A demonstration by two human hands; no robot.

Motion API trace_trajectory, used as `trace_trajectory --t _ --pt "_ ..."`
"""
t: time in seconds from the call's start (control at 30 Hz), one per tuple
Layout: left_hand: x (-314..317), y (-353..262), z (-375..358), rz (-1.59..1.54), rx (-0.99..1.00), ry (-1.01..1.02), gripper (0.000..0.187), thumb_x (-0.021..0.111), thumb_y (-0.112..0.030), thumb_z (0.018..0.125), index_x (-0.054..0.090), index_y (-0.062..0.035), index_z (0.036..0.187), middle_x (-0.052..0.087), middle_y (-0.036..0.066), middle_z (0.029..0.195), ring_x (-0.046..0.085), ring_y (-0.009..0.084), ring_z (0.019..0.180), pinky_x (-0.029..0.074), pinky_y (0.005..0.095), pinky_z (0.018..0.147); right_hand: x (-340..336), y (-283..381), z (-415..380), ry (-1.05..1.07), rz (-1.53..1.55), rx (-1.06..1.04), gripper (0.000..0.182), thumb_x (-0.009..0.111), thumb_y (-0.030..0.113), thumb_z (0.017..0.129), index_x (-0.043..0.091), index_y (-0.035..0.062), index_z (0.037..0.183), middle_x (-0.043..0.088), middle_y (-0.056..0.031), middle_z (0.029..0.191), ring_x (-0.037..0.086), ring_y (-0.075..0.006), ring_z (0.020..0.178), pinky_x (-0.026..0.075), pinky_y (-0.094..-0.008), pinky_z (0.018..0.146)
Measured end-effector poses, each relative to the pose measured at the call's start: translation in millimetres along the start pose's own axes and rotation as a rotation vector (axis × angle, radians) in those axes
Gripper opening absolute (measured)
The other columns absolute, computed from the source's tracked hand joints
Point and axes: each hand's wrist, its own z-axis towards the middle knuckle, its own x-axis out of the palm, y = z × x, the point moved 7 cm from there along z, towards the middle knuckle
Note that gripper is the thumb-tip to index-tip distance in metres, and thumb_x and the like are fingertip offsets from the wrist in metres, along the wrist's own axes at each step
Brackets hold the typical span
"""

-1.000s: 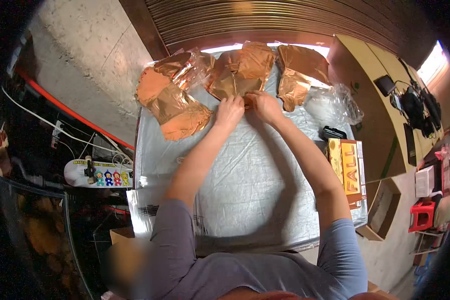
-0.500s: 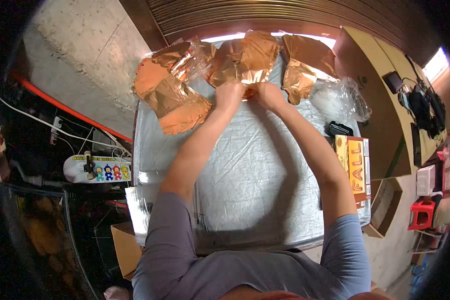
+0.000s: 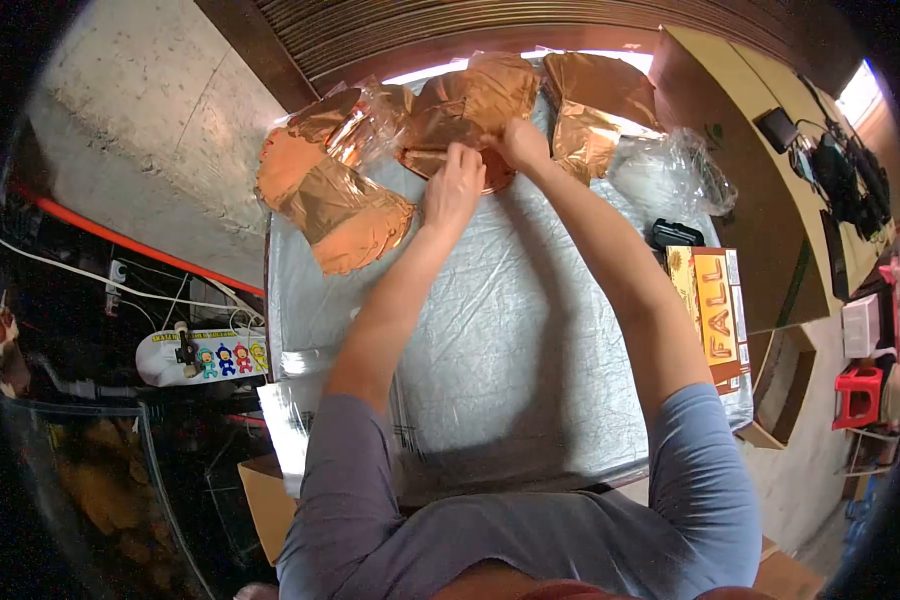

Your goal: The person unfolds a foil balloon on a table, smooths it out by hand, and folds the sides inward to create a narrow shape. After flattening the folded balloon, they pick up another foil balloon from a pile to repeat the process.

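At the far edge of the table lies a flat copper-coloured foil balloon (image 3: 495,90), creased and uninflated. My left hand (image 3: 454,188) is closed at its near edge, fingertips pinched on the foil. A little higher and to the right, my right hand (image 3: 523,150) grips the same balloon; its fingertips are partly hidden. A rounded copper edge shows just below the hands. To the left is another flat foil balloon (image 3: 360,220), with crinkled clear plastic (image 3: 382,125) behind it. A third foil balloon (image 3: 600,95) lies on the right.
Silvery sheeting (image 3: 500,350) covers the table. On its right side are a clear plastic bag (image 3: 675,175), a black object (image 3: 677,233) and a box printed FALL (image 3: 715,310). A large cardboard box (image 3: 740,200) stands beyond. A skateboard (image 3: 200,355) is at left.
My right hand has moved up the balloon, away from my left. The left hand has turned and sits slightly lower. The foil's near edge has spread, and the view has shifted slightly.
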Motion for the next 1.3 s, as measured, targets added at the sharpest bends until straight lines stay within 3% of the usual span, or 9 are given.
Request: trace_trajectory --t 0.13,0.2,0.33,0.4,0.5,0.67,0.8,0.9,1.3 --pt "21 12 -8 0.337 0.168 0.097 0.037 0.065 -0.031 0.096 0.065 -0.0138 0.129 0.054 0.026 0.138 0.058 0.0472 0.119 0.047 0.0567 0.101 4 -17 66 0.12 0.23 0.106 0.038 0.07 0.042 0.09 0.076 0.0101 0.11 0.074 -0.0237 0.099 0.072 -0.0416 0.091 0.056 -0.0512 0.082" --pt "18 14 -8 0.446 0.217 0.019 0.042 0.06 -0.039 0.099 0.064 -0.0197 0.137 0.052 0.028 0.142 0.051 0.0516 0.13 0.039 0.0603 0.112 -22 -1 99 -0.186 0.272 -0.186 0.038 0.07 0.043 0.09 0.076 0.0124 0.111 0.074 -0.0211 0.103 0.072 -0.041 0.094 0.056 -0.0514 0.084" --pt "36 41 -5 0.311 0.008 0.226 0.047 0.046 -0.052 0.104 0.059 -0.033 0.145 0.046 0.03 0.15 0.046 0.0556 0.134 0.035 0.0639 0.113 -129 29 143 -0.552 0.057 0.089 0.017 0.068 0.028 0.094 0.077 0.0174 0.102 0.075 -0.0139 0.094 0.072 -0.0366 0.086 0.056 -0.0496 0.076" --pt "32 40 -4 0.228 -0.055 0.278 0.046 0.045 -0.053 0.104 0.061 -0.0341 0.142 0.047 0.03 0.147 0.048 0.0526 0.132 0.036 0.0643 0.111 -155 19 171 -0.658 1.233 0.154 0.035 0.07 0.042 0.095 0.079 0.0094 0.104 0.077 -0.0201 0.095 0.075 -0.0303 0.086 0.054 -0.047 0.072" --pt "24 36 0 0.286 -0.067 0.367 0.061 0.06 -0.048 0.1 0.048 -0.0231 0.154 0.049 0.034 0.144 0.053 0.0528 0.127 0.038 0.0574 0.114 -242 88 141 -0.734 0.039 -0.292 0.023 0.067 0.037 0.094 0.079 0.0192 0.101 0.072 -0.0173 0.085 0.07 -0.0402 0.078 0.053 -0.0496 0.067" --pt "-34 30 24 -0.16 -0.284 -0.363 0.104 0.09 -0.029 0.077 0.03 0.0056 0.154 0.038 0.034 0.152 0.041 0.0487 0.139 0.035 0.053 0.116 -221 126 12 -0.319 -0.216 -0.524 0.009 0.067 0.018 0.09 0.073 0.0131 0.093 0.071 -0.0154 0.082 0.068 -0.0389 0.079 0.054 -0.0525 0.07" --pt "-122 -37 18 -0.065 0.018 -0.52 0.078 0.087 -0.021 0.078 0.051 -0.0078 0.146 0.042 0.021 0.153 0.049 0.0383 0.136 0.037 0.0504 0.115 -195 133 -123 -0.353 -0.256 -0.78 0.013 0.071 0.018 0.08 0.063 0.0097 0.085 0.064 -0.0105 0.083 0.064 -0.0322 0.079 0.051 -0.0448 0.07" --pt "-143 -81 -27 0.088 0.572 -0.231 0.024 0.077 -0.012 0.08 0.077 -0.0158 0.103 0.07 -0.001 0.125 0.059 0.0251 0.127 0.04 0.0495 0.114 -179 121 -201 -0.128 -0.256 -0.816 0.009 0.066 0.019 0.078 0.062 0.0122 0.083 0.06 -0.0053 0.082 0.064 -0.0235 0.082 0.051 -0.0381 0.077" --pt "-145 -126 -256 0.078 0.834 0.49 0.035 0.068 -0.014 0.087 0.073 -0.0078 0.122 0.07 0.008 0.131 0.065 0.0257 0.125 0.056 0.0375 0.101 -100 115 -426 0.521 -0.319 -0.904 0.032 0.066 0.026 0.083 0.069 0.0013 0.104 0.065 -0.012 0.104 0.066 -0.0229 0.102 0.055 -0.0366 0.083"
